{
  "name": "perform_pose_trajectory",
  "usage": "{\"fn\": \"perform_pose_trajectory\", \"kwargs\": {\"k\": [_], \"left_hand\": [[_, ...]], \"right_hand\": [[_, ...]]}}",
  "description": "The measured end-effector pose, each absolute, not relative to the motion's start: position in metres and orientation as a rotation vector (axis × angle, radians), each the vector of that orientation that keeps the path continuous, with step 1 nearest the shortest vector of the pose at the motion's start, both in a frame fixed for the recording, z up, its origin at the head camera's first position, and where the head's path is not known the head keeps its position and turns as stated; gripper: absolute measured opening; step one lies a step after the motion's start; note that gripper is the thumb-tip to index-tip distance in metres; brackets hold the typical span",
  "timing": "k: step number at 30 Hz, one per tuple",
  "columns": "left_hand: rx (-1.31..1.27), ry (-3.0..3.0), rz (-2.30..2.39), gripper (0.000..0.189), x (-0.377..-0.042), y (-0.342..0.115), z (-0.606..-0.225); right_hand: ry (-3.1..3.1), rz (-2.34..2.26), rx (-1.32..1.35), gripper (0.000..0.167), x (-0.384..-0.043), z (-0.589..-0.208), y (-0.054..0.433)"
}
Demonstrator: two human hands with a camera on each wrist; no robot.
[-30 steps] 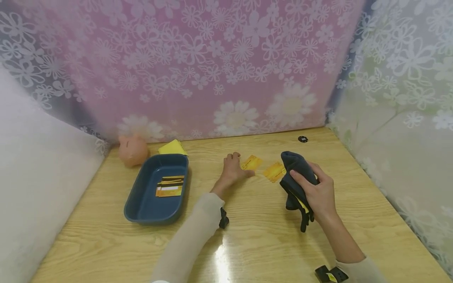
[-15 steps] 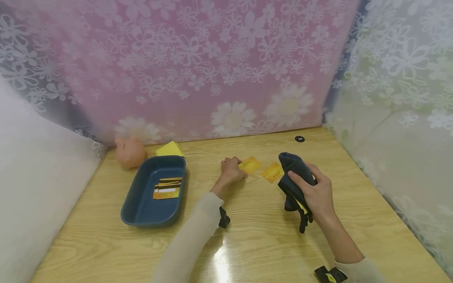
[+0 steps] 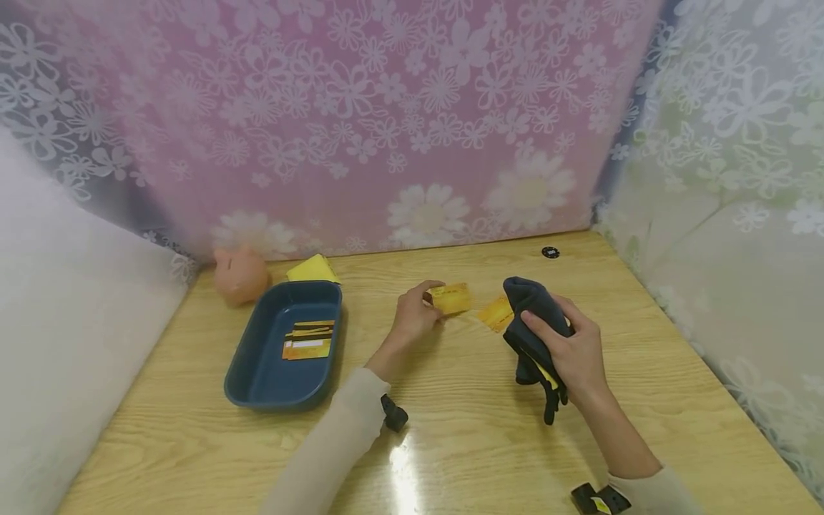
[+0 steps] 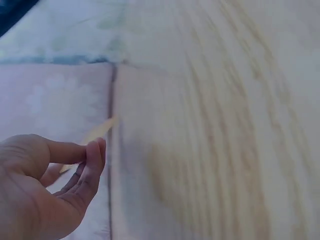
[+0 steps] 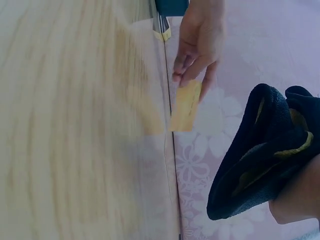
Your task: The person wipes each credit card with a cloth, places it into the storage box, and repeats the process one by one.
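In the head view my left hand (image 3: 413, 315) pinches a yellow-orange card (image 3: 453, 298) between thumb and fingers, lifted off the table and tilted. The same card (image 5: 186, 106) shows below the left hand in the right wrist view; the left wrist view gives only its blurred edge. A second yellow-orange card (image 3: 496, 315) lies on the table, its right end hidden. My right hand (image 3: 584, 350) grips a folded dark blue fleecy cloth item (image 3: 537, 325) above the table. Yellow shows inside its fold, and black strips dangle from it.
A blue plastic tub (image 3: 247, 350) with several striped cards (image 3: 309, 342) in it stands on the left. Behind it are a pink piggy bank (image 3: 240, 277) and a yellow folded piece (image 3: 313, 270). A black chip (image 3: 550, 252) lies at the back right. Patterned cloth walls surround the table.
My left hand has closed its fingers on the nearer card and raised it off the table, turning it. The right hand keeps its grip on the dark cloth item, nearly still.
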State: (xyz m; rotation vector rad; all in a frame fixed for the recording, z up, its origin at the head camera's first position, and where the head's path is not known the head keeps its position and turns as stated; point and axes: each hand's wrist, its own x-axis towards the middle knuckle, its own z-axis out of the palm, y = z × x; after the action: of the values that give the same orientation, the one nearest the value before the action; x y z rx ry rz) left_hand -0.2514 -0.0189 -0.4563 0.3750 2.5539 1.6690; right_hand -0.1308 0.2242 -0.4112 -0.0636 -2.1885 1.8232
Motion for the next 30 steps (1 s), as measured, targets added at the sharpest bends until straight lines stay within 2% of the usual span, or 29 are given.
{"fn": "perform_pose_trajectory", "kwargs": {"k": [7, 17, 24, 30], "left_hand": [[0.428, 2.369, 1.892, 0.061, -0.226, -0.042, -0.427], [0.606, 2.415, 1.819, 0.062, -0.19, -0.075, -0.401], [0.679, 2.376, 1.845, 0.068, -0.168, -0.079, -0.389], [0.742, 2.456, 1.837, 0.067, -0.155, -0.079, -0.38]], "right_hand": [[-2.218, 1.859, -0.016, 0.048, -0.13, -0.414, 0.213], [-2.205, 1.961, 0.17, 0.042, -0.132, -0.407, 0.171], [-2.234, 1.892, 0.405, 0.038, -0.128, -0.398, 0.139], [-2.21, 1.732, 0.542, 0.042, -0.12, -0.393, 0.121]]}}
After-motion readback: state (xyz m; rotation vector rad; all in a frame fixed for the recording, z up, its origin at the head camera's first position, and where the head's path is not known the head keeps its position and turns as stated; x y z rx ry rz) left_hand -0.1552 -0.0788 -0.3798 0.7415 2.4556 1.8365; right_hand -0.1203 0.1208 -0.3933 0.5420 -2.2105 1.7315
